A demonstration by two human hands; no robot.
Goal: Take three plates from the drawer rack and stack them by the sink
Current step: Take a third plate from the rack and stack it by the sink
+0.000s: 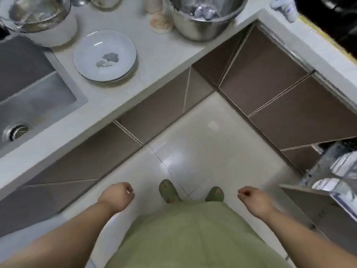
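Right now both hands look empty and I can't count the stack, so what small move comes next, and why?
Probably turn right and reach the right hand toward the open drawer rack. Both it and the left hand hang empty, plates already sit by the sink, and the rack holds more dishes.

Plates (105, 56) – glazed ceramic, glossy, smooth, far ahead of the left hand (116, 196). Sink (34, 101) beyond that hand: brushed metal, dull sheen. Bowl (201, 22) far ahead: polished steel. Counter (160, 55): pale, smooth, matt. Cabinet fronts (270, 89): brown, matt. Floor (193, 151) between the hands – glossy tile, reflective. Garment (183, 238): green cloth, soft, matt.
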